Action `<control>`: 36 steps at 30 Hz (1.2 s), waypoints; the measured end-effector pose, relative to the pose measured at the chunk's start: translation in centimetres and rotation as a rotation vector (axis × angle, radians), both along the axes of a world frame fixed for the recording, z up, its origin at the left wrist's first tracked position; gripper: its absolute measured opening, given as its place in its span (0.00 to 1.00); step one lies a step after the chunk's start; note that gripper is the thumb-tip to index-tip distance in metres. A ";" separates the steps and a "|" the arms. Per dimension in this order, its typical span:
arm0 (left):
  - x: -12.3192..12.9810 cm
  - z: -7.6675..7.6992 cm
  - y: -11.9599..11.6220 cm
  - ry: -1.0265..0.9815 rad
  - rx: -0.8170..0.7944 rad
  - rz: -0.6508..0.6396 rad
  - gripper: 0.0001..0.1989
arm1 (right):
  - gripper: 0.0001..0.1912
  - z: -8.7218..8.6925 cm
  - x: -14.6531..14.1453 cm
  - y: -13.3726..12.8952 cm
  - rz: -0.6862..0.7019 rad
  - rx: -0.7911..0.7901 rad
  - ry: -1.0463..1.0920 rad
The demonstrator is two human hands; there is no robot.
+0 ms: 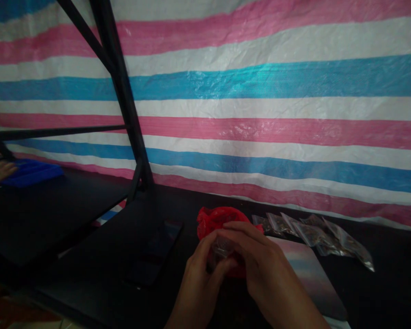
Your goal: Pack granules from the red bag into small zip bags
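Both my hands meet over a red plastic bag (222,214) on the black table. My left hand (202,269) is curled, its thumb and fingers on a small clear plastic bag (222,246). My right hand (260,256) arches over the same clear bag from the right, its fingers closed against it. What the clear bag contains is too dark to tell. Red plastic shows behind and beneath my hands. To the right of the red bag lie several clear bags of small dark pieces (318,235).
A grey, shiny flat panel (311,274) lies right of my hands. A dark phone-like slab (155,251) lies left. Black frame posts (125,96) rise from the table. Far left, another person's hand (0,171) is by a blue tray (37,171). A striped sheet (260,109) hangs behind.
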State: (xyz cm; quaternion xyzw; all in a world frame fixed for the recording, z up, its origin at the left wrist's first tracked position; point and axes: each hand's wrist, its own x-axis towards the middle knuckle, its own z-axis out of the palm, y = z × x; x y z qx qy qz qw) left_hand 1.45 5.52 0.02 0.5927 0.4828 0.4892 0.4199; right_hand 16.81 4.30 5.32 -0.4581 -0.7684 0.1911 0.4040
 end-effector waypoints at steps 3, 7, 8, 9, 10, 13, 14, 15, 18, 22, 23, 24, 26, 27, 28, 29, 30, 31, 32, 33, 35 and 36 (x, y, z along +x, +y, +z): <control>0.3 0.2 -0.1 -0.050 0.033 0.003 0.26 | 0.33 0.2 -0.1 0.0 -0.029 0.013 0.011; 0.7 -0.1 -0.2 -0.125 0.079 -0.060 0.26 | 0.28 0.2 -0.1 0.1 -0.069 0.043 0.021; 0.8 -0.4 -0.2 -0.137 0.083 -0.068 0.27 | 0.26 0.2 -0.1 0.1 -0.067 0.060 0.021; 0.8 -0.7 -0.2 -0.146 0.088 -0.073 0.28 | 0.26 0.3 -0.1 0.1 -0.062 0.080 0.022; 0.7 -1.0 -0.2 -0.152 0.092 -0.074 0.29 | 0.25 0.3 -0.1 0.1 -0.059 0.107 0.025; 0.4 -1.5 -0.3 -0.131 0.115 -0.066 0.30 | 0.23 0.7 -0.3 0.0 -0.114 0.199 0.077; 0.3 -1.5 -0.3 -0.123 0.121 -0.043 0.29 | 0.22 0.8 -0.3 -0.1 -0.160 0.228 0.114; 0.2 -1.2 -0.4 -0.124 0.123 -0.009 0.29 | 0.20 1.0 -0.2 -0.3 -0.214 0.246 0.162; 0.2 0.4 -0.7 -0.205 0.128 0.150 0.31 | 0.14 1.5 0.1 -0.8 -0.357 0.228 0.286; 0.7 2.3 -1.1 -0.337 0.069 0.343 0.34 | 0.15 1.8 0.3 -1.1 -0.386 0.136 0.141; 1.0 2.3 -1.1 -0.333 0.036 0.369 0.33 | 0.16 1.7 0.2 -1.0 -0.381 0.123 0.074; 1.2 2.2 -1.2 -0.311 -0.003 0.384 0.32 | 0.18 1.6 0.0 -0.8 -0.377 0.103 0.007; 1.8 1.6 -1.3 -0.223 -0.076 0.392 0.30 | 0.22 1.3 -0.5 -0.5 -0.377 0.014 -0.142; 2.1 1.2 -1.4 -0.162 -0.111 0.386 0.29 | 0.22 1.2 -0.7 -0.3 -0.382 -0.058 -0.230; 2.3 0.9 -1.4 -0.094 -0.141 0.373 0.28 | 0.22 1.1 -0.8 -0.2 -0.386 -0.138 -0.321; 2.4 0.6 -1.4 -0.027 -0.166 0.355 0.27 | 0.22 1.1 -0.8 -0.2 -0.391 -0.218 -0.411; 2.5 0.4 -1.3 0.034 -0.184 0.341 0.26 | 0.22 1.0 -0.8 -0.2 -0.395 -0.291 -0.491; 2.5 0.2 -1.1 0.086 -0.195 0.334 0.25 | 0.22 0.9 -0.8 -0.2 -0.397 -0.349 -0.552; 2.4 0.2 -0.9 0.121 -0.200 0.328 0.23 | 0.22 0.8 -0.7 -0.2 -0.397 -0.393 -0.589; 2.3 0.1 -0.7 0.140 -0.200 0.320 0.20 | 0.22 0.7 -0.6 -0.2 -0.396 -0.421 -0.605; 2.1 0.1 -0.1 0.147 -0.175 0.304 0.17 | 0.22 0.4 -0.5 -0.1 -0.393 -0.455 -0.600; 2.1 0.0 0.3 0.142 -0.151 0.292 0.17 | 0.21 0.3 -0.5 -0.1 -0.389 -0.472 -0.596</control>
